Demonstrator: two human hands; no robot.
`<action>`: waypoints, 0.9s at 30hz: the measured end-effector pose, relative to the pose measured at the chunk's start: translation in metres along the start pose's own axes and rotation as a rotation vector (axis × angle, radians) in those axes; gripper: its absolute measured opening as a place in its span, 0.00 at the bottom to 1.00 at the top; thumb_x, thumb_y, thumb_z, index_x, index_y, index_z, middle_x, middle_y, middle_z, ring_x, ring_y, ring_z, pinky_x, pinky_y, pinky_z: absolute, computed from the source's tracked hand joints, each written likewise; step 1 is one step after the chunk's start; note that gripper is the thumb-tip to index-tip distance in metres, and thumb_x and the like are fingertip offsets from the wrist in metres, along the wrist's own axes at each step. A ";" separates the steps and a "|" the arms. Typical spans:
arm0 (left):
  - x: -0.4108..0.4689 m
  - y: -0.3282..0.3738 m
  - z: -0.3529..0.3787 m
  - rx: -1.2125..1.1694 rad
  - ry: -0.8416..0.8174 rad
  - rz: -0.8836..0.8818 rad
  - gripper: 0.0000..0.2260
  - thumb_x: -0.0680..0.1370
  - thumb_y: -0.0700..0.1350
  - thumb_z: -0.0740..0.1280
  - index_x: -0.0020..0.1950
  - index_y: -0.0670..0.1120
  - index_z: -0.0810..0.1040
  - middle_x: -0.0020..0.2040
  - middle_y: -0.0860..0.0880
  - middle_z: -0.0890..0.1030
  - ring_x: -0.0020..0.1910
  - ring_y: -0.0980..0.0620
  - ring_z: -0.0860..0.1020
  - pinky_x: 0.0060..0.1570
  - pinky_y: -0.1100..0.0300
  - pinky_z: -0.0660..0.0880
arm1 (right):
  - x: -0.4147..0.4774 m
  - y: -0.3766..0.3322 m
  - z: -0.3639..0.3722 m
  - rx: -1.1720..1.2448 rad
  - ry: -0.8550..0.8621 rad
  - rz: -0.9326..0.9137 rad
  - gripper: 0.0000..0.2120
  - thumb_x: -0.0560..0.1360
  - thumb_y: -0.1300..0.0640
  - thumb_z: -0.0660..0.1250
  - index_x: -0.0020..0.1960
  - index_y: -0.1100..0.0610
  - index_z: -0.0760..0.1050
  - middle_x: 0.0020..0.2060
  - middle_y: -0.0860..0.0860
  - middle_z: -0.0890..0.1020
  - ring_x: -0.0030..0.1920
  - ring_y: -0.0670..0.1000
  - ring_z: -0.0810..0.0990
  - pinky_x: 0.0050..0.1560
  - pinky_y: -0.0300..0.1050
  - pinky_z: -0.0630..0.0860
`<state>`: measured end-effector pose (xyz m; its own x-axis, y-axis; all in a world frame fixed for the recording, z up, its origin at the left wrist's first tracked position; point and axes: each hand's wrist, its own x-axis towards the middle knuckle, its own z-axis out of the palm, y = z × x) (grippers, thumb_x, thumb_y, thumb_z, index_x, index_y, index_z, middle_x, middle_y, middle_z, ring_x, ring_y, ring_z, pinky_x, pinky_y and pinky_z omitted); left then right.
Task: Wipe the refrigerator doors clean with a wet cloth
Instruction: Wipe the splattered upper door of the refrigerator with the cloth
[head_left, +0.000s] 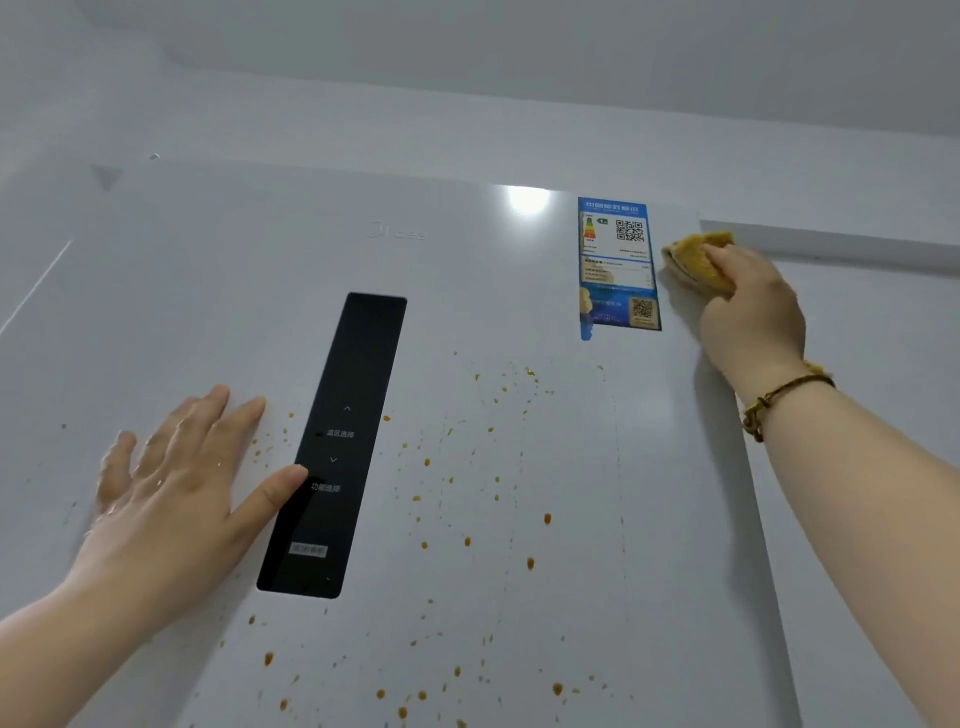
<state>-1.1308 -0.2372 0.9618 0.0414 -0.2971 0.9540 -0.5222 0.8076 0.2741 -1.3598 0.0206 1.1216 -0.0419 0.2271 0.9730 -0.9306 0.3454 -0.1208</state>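
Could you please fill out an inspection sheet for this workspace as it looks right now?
Surface: white refrigerator door, glossy, spattered with orange-brown spots across its middle and lower part.
Job's things: yellow cloth against the door's upper right, beside the energy label.
Clutter: nothing loose; black control panel set in the door.
Grippers: left hand flat on the door, thumb at the panel's edge; right hand grips the cloth, bracelet on its wrist.
Cables: nothing seen.
Surroundings: pale wall above the refrigerator.
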 end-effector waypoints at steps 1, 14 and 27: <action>0.000 -0.001 0.001 -0.001 -0.008 -0.004 0.54 0.58 0.79 0.32 0.72 0.49 0.62 0.75 0.47 0.59 0.74 0.48 0.53 0.70 0.48 0.44 | -0.005 -0.001 0.001 -0.030 -0.030 -0.018 0.26 0.73 0.70 0.53 0.69 0.54 0.67 0.70 0.52 0.66 0.68 0.59 0.64 0.66 0.49 0.61; -0.005 0.007 -0.010 -0.004 -0.060 -0.015 0.46 0.60 0.72 0.39 0.74 0.51 0.57 0.76 0.49 0.53 0.75 0.51 0.48 0.71 0.50 0.39 | -0.053 -0.012 0.000 -0.091 -0.056 -0.322 0.22 0.72 0.66 0.54 0.63 0.58 0.74 0.65 0.56 0.73 0.61 0.62 0.71 0.62 0.51 0.66; -0.006 0.003 -0.021 0.002 -0.153 0.020 0.45 0.60 0.72 0.38 0.75 0.55 0.50 0.76 0.53 0.47 0.75 0.55 0.43 0.71 0.53 0.37 | -0.077 -0.027 0.002 -0.174 -0.088 -0.578 0.24 0.66 0.61 0.53 0.57 0.60 0.78 0.58 0.60 0.79 0.52 0.65 0.79 0.51 0.59 0.75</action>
<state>-1.1145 -0.2219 0.9593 -0.0988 -0.3551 0.9296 -0.5234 0.8130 0.2550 -1.3322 -0.0081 1.0508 0.4153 -0.1152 0.9024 -0.7388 0.5360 0.4084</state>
